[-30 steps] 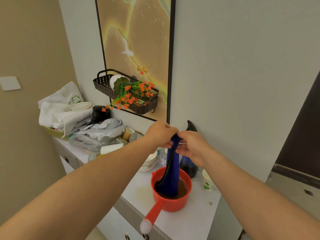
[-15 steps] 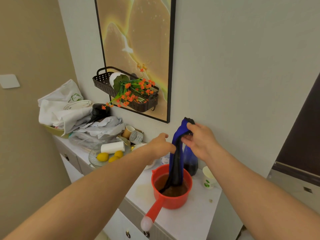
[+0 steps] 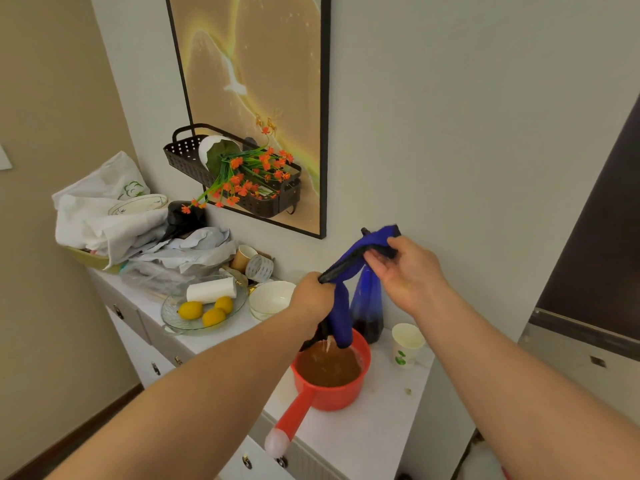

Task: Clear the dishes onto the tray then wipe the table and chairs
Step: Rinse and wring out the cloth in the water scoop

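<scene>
Stretching between my fists at frame centre: blue cloth (image 3: 349,261), wet, twisted; left hand (image 3: 313,299) clenches its middle, right hand (image 3: 408,268) pinches its top; tail dangles over red scoop (image 3: 332,372).

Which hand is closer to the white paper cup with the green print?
Right. The right hand holds the blue cloth above the paper cup; the left hand is farther left.

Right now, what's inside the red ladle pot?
The red ladle pot holds murky brown water. The blue cloth, gripped by both hands, hangs just above it, dripping. The bottom is hidden by the water.
</scene>
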Available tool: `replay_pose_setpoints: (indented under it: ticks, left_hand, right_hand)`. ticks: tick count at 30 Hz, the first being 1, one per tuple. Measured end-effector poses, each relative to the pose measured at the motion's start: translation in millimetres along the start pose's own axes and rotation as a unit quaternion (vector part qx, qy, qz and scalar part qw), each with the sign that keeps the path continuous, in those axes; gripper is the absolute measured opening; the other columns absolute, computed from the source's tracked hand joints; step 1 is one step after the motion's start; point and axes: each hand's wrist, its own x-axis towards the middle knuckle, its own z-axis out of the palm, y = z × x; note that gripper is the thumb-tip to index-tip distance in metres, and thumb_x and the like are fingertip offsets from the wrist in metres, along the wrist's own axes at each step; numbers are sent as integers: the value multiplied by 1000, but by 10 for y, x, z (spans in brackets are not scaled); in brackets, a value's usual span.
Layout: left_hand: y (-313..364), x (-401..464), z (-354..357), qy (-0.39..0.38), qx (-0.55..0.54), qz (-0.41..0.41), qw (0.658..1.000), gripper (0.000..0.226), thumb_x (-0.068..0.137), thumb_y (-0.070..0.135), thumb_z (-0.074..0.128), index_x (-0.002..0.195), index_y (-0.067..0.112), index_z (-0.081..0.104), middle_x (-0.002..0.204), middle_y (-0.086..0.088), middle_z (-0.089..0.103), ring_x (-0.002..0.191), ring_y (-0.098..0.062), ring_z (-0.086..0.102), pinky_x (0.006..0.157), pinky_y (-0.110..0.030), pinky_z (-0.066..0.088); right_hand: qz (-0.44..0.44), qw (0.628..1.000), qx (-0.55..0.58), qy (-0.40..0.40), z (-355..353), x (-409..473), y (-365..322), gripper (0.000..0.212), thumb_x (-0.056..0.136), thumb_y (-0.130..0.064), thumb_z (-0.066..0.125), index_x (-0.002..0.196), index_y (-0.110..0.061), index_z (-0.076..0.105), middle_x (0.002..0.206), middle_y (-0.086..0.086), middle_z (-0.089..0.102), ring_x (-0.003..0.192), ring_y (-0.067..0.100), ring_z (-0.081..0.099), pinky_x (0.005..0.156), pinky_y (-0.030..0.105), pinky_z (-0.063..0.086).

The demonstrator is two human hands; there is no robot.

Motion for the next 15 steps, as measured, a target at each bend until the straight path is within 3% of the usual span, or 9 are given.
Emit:
replay_pose_setpoints:
  ticks: [2,4,6,9,11,13,15]
  left_hand:
    - [7,28,-23,6,-62,-37,997,19,104,18,44,118,18,57,105,-9,67,97,-27,65,94,-46,57]
    - [48,8,-52,14,-118,-60,991,25,105,11,39,121,27,50,109,-6,63,101,-25,63,92,-47,58]
    - [108,6,-63,12,-136,-86,987,38,106,7,38,126,39,45,114,-5,60,100,-23,61,85,-42,59]
    - [224,50,-18,-21,-85,-120,989,31,103,12,47,130,26,54,109,-3,63,94,-18,59,75,-35,52]
    - [319,53,7,-45,-64,-142,987,26,100,15,51,124,19,57,102,-2,64,88,-16,59,78,-35,50]
    - [327,49,25,-46,-99,-150,983,19,100,13,48,117,18,57,103,-5,63,92,-20,60,82,-36,52]
    - [318,-15,27,-52,-170,-202,963,19,101,17,50,118,14,58,105,-8,65,96,-23,62,81,-37,54]
  right_hand:
    - [-3,998,-60,33,-219,7,76,25,96,8,47,118,-2,54,115,30,61,94,33,69,69,42,62]
    - [17,984,-169,56,-472,24,209,45,92,12,47,126,-17,47,120,26,58,100,34,68,73,46,63]
    - [58,948,-309,51,-632,-45,369,46,91,9,49,130,-16,51,118,20,61,100,34,69,80,48,62]
    - [66,869,-491,-10,-742,-103,611,50,88,-9,60,136,-18,57,124,10,64,111,28,65,99,49,55]
    - [39,823,-563,-67,-703,-132,702,68,77,-31,71,142,-30,49,139,-1,54,125,21,55,108,45,47]
    - [-5,793,-599,-115,-649,-111,776,71,68,-44,80,131,-45,47,134,-10,54,121,13,56,105,41,50]
    - [-41,786,-601,-143,-611,-75,851,72,70,-38,86,125,-50,43,124,-15,57,114,7,58,103,36,53]
